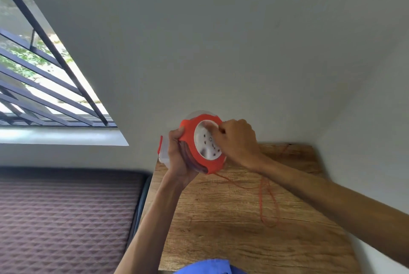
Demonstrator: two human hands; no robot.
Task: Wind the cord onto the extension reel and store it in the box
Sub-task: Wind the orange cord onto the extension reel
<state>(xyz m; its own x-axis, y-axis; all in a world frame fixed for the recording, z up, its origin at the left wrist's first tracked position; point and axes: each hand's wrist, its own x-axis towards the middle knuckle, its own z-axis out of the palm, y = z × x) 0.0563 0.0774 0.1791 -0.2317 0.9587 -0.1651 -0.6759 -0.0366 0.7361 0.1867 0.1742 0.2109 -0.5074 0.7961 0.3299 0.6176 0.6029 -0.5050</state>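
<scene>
The left hand [179,158] grips the orange extension reel [202,144] by its lower left rim, holding it above the wooden table [221,218]. The right hand [236,141] is closed on the reel's white face near its upper right edge. The orange cord [269,203] trails from the reel's underside and lies looped on the table. A clear box [162,152] with an orange latch shows behind the left hand.

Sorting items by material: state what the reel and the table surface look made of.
Extension reel: apparently plastic, with a smooth orange rim and glossy white socket face. Table: wood or wood-look laminate, matte, with visible brown grain lines; which one cannot be told.
</scene>
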